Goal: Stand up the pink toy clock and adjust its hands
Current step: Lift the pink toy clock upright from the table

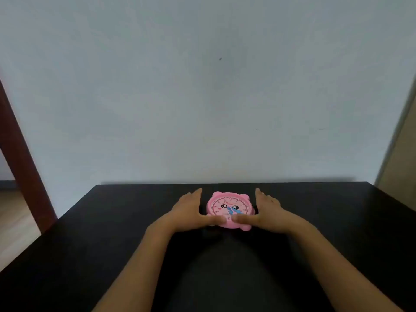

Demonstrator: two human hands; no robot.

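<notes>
Fingers (195, 194) flank pink toy clock (229, 207) on black table (112, 233).

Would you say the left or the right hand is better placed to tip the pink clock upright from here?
Neither clearly: the left hand and right hand flank the pink clock symmetrically, fingers along its sides and thumbs on its near rim. It lies face-up on the black table, so lifting with both looks likeliest.

pink plastic clock (229, 209), matt black table (112, 233)
</notes>
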